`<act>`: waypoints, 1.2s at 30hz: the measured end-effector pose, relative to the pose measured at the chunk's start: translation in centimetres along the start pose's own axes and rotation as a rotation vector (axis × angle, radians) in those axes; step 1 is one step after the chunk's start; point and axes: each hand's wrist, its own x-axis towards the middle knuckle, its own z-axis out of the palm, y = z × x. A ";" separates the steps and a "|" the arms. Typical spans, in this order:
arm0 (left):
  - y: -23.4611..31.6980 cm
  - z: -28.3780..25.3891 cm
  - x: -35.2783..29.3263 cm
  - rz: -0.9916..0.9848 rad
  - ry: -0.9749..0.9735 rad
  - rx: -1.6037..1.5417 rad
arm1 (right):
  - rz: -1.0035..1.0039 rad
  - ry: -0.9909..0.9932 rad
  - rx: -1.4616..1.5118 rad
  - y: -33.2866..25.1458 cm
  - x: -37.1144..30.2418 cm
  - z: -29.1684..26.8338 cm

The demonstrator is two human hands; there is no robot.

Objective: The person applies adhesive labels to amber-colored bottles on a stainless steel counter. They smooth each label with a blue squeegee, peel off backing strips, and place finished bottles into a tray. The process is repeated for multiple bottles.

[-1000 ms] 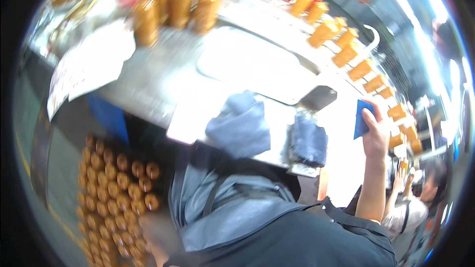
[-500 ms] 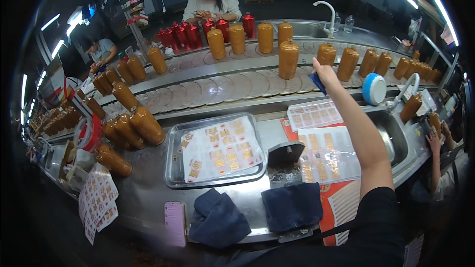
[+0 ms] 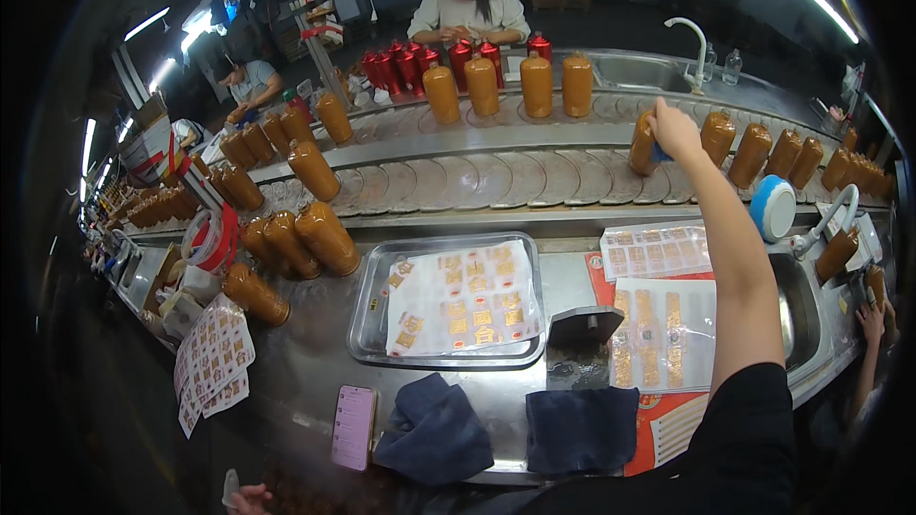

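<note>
The far fingers of the right hand (image 3: 677, 132) are hidden, and a cut-off hand (image 3: 253, 499) shows at the lower left edge; whose it is, I cannot tell. The metal table (image 3: 296, 348) fills the lower middle, below a conveyor (image 3: 458, 178); a co-worker (image 3: 472, 11) sits in the dim room at the top. Right of centre, the right grip is narrow, holding a blue pad (image 3: 659, 154) beside a brown bottle (image 3: 642, 143) on the conveyor.

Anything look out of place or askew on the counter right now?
Yes, mildly: the printed sheets at the left front of the counter hang past its edge and might slip off. A bunched blue cloth lies beside a folded cloth. No damage stands out.
</note>
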 end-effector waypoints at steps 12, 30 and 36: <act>21.7 30.9 -7.4 0.862 -1.082 -0.559 | -0.291 -0.469 0.474 -7.3 -18.8 -29.5; 10.1 35.2 -11.5 -0.544 -1.317 -0.722 | 0.232 -1.219 1.363 -10.5 -34.3 -13.8; 10.6 36.4 -11.5 -0.498 -1.246 -0.775 | 0.327 -1.013 1.405 -11.1 -35.3 -12.8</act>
